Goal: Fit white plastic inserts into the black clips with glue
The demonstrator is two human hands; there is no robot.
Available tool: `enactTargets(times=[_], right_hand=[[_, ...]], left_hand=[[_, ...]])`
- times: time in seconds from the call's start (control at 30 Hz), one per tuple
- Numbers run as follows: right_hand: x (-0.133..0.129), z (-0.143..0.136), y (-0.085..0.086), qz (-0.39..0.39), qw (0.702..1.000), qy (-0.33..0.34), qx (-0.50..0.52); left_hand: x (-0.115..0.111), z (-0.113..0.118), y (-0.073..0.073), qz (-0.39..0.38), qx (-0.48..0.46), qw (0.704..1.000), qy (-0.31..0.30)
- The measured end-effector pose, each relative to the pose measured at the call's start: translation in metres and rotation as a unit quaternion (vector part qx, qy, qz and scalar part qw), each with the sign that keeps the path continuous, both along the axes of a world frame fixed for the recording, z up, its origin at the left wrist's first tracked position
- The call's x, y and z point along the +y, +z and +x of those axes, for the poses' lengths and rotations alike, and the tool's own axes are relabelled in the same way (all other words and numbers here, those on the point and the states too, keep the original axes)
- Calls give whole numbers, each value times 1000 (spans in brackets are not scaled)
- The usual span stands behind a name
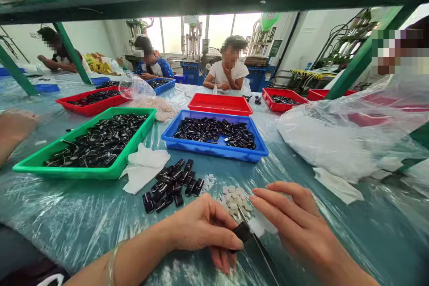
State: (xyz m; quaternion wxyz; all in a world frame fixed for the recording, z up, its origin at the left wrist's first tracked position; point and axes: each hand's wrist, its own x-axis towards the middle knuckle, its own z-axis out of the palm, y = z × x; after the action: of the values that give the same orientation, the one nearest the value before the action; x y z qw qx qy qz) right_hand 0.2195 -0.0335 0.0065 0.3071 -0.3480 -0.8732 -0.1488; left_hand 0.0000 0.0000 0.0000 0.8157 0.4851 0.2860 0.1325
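The left hand (205,225) pinches a glossy black rectangular plastic piece (243,231) over the counter (97,210). Likely light, stiff and slick, it suits an edge grip; the right hand's (301,228) fingers extend, loosely spread.

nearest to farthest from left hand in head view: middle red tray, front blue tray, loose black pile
1. Loose black pile, ahead of the left hand
2. Front blue tray, past the pile
3. Middle red tray, behind that
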Motion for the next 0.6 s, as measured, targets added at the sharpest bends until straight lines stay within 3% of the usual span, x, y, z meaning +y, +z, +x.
enactTargets(times=[0.37,0.6], right_hand=[[0,-10,-3,12,998,-38,46],[3,-9,1,-3,998,-15,54]], left_hand=[[-1,3,-3,8,5,1000,-12],[-2,1,0,4,-10,1000,-3]])
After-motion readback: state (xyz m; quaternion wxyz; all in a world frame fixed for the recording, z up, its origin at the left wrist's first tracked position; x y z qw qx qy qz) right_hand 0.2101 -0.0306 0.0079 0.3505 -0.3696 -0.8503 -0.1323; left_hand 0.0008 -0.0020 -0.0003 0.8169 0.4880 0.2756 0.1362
